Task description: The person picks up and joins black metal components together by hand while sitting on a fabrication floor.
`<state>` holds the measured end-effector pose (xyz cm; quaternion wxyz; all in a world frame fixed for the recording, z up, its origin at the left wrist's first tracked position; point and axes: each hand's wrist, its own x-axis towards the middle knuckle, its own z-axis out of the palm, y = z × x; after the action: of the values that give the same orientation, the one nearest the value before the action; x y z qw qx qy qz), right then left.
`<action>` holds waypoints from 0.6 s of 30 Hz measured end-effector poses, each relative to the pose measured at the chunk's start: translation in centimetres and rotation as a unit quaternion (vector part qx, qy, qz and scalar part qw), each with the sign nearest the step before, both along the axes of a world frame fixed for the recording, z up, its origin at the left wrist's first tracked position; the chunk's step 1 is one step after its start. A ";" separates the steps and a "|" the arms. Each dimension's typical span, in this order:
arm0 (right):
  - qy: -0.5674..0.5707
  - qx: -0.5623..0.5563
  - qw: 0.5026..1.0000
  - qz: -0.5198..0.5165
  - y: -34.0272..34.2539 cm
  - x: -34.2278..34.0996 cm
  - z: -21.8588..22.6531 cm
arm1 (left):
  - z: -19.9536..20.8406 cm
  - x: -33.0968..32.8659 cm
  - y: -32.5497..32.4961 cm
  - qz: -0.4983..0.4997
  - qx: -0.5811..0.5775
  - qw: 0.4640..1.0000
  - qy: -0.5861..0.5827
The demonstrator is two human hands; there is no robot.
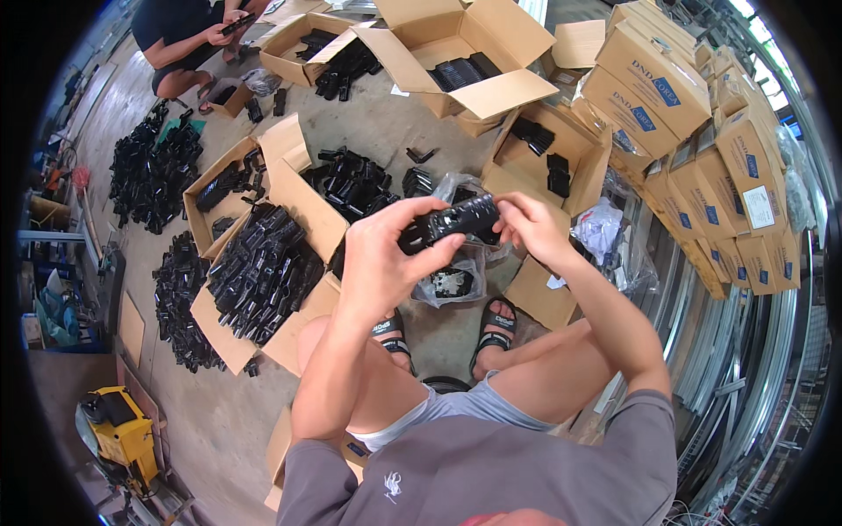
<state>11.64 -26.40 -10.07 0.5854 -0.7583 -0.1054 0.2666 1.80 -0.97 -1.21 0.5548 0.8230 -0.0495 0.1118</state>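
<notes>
A bare left hand (395, 250) holds a long, glossy black slotted part (452, 223), thumb below and fingers above. The right hand (531, 223) has bent fingers at the part's right end; whether they grip it is unclear. Just below the part lies a crumpled clear plastic bag (474, 260) with dark contents. Left of the part stands an open brown cardboard box (219, 337) heaped with small black pieces (263, 272). Well beyond the part, to its left, a crouching person in dark clothes (189, 39) handles a black piece. Right of the part rise stacked brown cardboard cartons with blue labels (645, 83).
</notes>
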 end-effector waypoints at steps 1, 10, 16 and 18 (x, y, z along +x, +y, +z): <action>0.014 -0.083 0.996 0.012 -0.5 1.4 -2.7 | -0.1 0.3 0.2 0.013 0.000 1.000 0.003; -0.175 -0.518 0.816 0.188 2.5 6.7 -19.5 | -0.7 1.9 2.9 0.083 0.103 0.990 -0.041; -0.140 -0.375 0.909 -0.119 4.0 7.1 -28.7 | -0.3 2.2 2.6 0.061 0.120 0.991 -0.025; -0.155 -0.386 0.897 -0.150 2.7 7.5 -31.6 | -0.2 2.8 2.2 0.039 0.126 0.990 -0.043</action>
<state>19.14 -23.68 -41.71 0.2563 -0.9633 0.0311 0.0740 4.65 1.20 -1.39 0.4395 0.8819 -0.0552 0.1613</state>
